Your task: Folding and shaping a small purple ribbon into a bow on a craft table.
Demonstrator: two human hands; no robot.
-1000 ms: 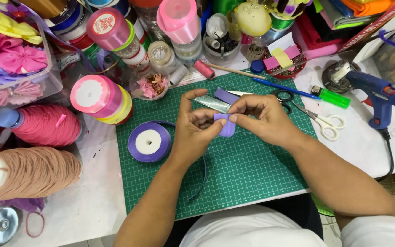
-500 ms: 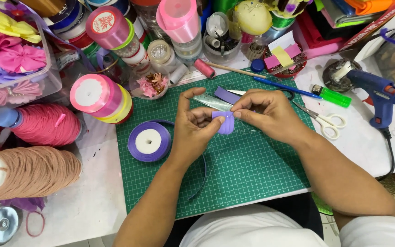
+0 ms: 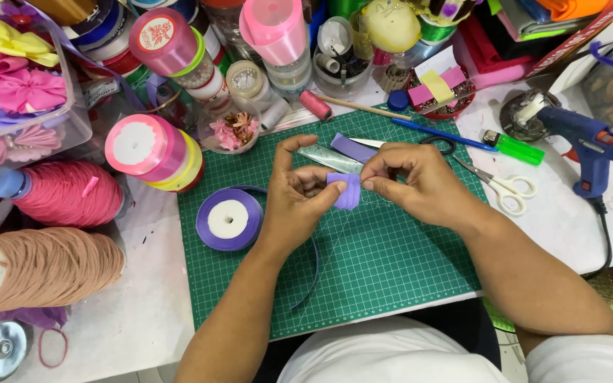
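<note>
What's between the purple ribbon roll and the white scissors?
In the head view, both hands, left and right, pinching a folded purple ribbon piece.

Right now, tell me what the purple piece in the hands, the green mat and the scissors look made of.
Purple piece: probably satin ribbon, with a soft sheen, folded and pinched between both hands' fingers. Green mat: looks like matte rubbery cutting mat, with a printed white grid. Scissors: shiny metal blades, white handles likely plastic.
</note>
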